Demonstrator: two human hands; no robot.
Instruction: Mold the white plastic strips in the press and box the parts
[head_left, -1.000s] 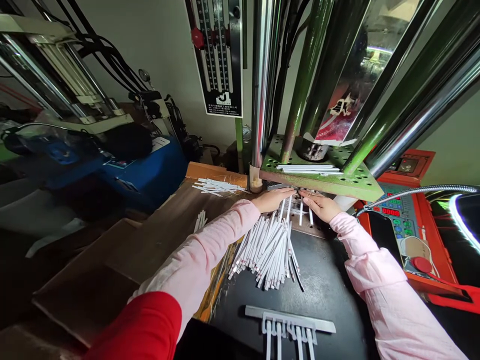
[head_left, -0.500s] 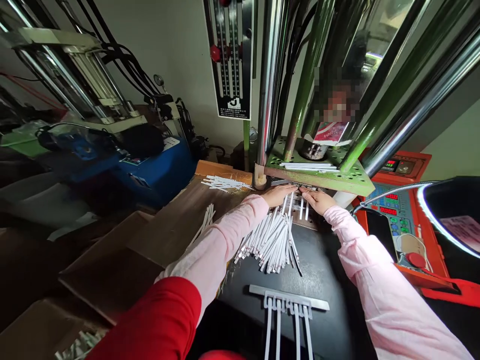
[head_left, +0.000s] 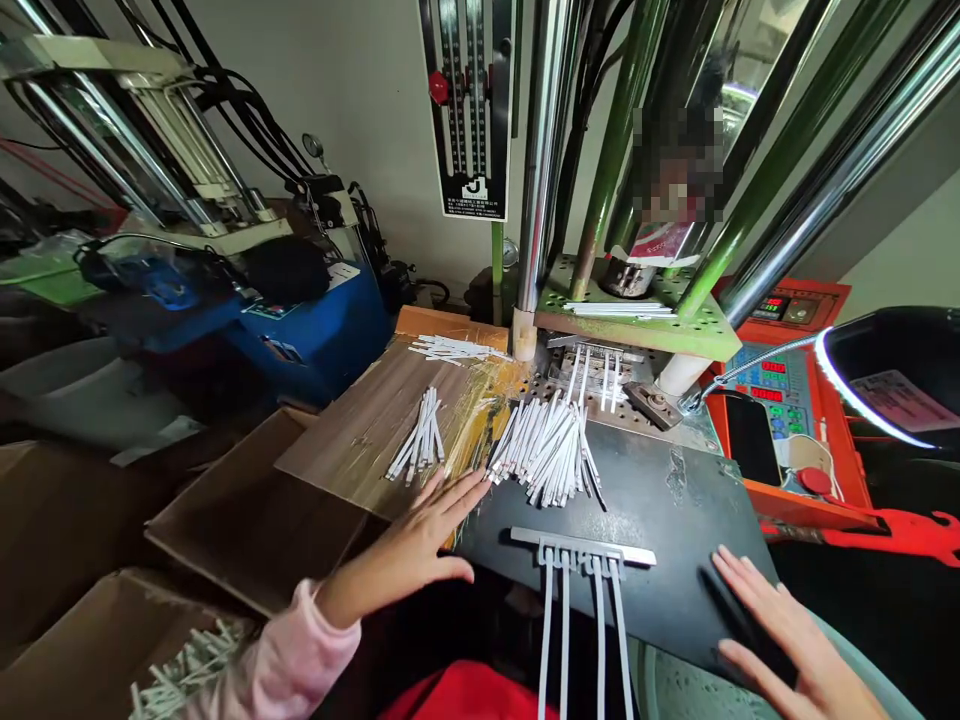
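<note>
My left hand (head_left: 427,540) is open, fingers stretched, at the left edge of the black work surface (head_left: 645,510). Its fingertips are close beside a fanned pile of white strips (head_left: 544,450); whether they touch it I cannot tell. My right hand (head_left: 795,635), also open and holding nothing, is over the surface's right edge. Between the hands lies a metal bar (head_left: 641,556) with several pale strips (head_left: 600,630) hanging from it toward me. Farther back, several white strips (head_left: 613,380) sit in the metal fixture (head_left: 592,390) under the green press plate (head_left: 637,335).
More white strips (head_left: 426,440) lie on the brown board (head_left: 345,440) at left. Open cardboard boxes (head_left: 232,500) stand below it. A red control box (head_left: 795,300) with a phone (head_left: 752,440) and a ring-lit lamp (head_left: 885,385) flank the right side. Chrome columns (head_left: 546,150) rise behind.
Both hands have drawn back from the fixture toward me and spread apart, left hand to the left, right hand to the right. The strips in the fixture are now uncovered.
</note>
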